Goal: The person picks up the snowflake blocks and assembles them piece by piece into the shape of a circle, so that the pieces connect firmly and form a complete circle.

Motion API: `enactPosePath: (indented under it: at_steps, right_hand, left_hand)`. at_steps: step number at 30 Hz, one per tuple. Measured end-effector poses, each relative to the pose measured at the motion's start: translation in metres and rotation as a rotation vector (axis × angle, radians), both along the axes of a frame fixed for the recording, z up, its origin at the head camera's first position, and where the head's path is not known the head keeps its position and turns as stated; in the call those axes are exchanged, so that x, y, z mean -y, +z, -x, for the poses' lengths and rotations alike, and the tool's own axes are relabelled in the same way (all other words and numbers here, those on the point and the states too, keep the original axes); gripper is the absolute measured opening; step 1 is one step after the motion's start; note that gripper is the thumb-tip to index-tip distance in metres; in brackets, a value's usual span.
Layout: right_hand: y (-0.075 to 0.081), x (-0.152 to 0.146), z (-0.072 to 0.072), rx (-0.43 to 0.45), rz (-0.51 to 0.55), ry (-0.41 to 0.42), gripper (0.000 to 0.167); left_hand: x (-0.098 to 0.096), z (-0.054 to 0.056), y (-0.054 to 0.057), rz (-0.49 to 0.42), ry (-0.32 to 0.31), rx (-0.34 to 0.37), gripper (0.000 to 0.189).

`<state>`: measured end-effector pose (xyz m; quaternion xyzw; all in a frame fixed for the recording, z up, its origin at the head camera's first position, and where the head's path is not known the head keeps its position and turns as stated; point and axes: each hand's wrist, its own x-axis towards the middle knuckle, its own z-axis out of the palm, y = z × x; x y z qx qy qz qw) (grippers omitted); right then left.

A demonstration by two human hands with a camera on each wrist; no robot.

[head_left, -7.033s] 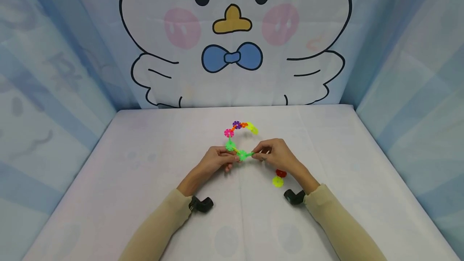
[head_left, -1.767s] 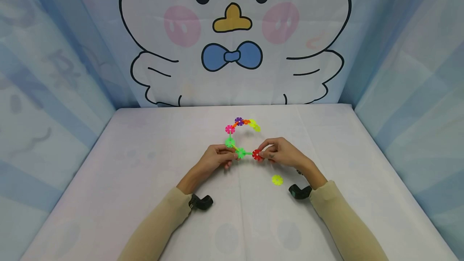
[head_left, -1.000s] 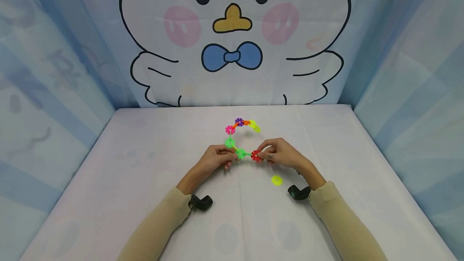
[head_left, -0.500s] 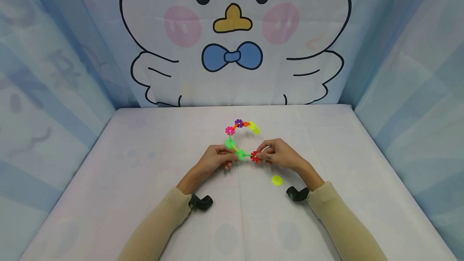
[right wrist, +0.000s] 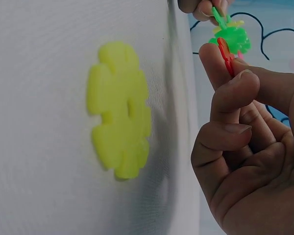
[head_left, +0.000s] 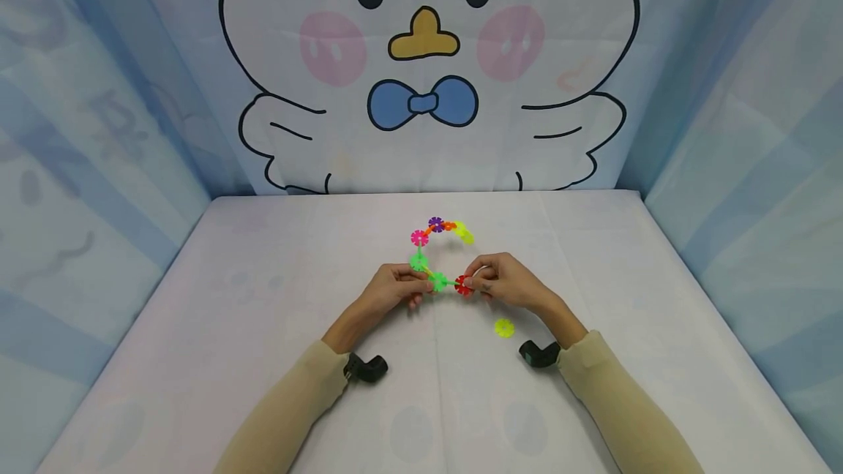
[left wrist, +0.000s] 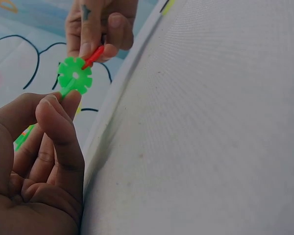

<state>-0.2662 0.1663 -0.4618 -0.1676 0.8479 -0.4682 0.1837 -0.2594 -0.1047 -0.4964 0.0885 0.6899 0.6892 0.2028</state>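
Note:
A curved chain of slotted snowflake discs, with a pink disc (head_left: 419, 238), a purple disc (head_left: 436, 224) and yellow discs at its far end, stands out over the table. My left hand (head_left: 395, 291) pinches the chain by a green disc (head_left: 439, 282) near its close end. Between thumb and forefinger my right hand (head_left: 510, 280) pinches a red disc (head_left: 463, 284). In the left wrist view the red disc (left wrist: 94, 57) meets the slotted rim of a green disc (left wrist: 76, 73); how deep it sits is hard to tell. The right wrist view shows the red disc (right wrist: 224, 54) edge-on.
A loose yellow disc (head_left: 504, 328) lies flat on the white-covered table (head_left: 316, 240), just below my right hand. Black wrist cameras (head_left: 538, 354) jut out from both sleeves. Printed curtains stand behind and on both sides.
Seven seconds ago my right hand held a green disc and the red one lay beside the yellow disc. It since took the red disc to the chain's end; lately it edged slightly left.

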Motion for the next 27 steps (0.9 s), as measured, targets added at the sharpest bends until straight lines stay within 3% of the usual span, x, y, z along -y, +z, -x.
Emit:
enactPosePath:
  at_steps: [15,27]
  right_hand:
    - [0.0,-0.0004,0.0001,-0.064,-0.003,0.003,0.015]
    - [0.0043,-0.0036,-0.0001,0.001,0.015,0.0,0.019]
  left_hand:
    - [-0.0002,0.0016,-0.0031,0.002,0.01,-0.025,0.02]
    - [-0.0014,0.0017,-0.0024,-0.032,0.018,-0.027,0.025]
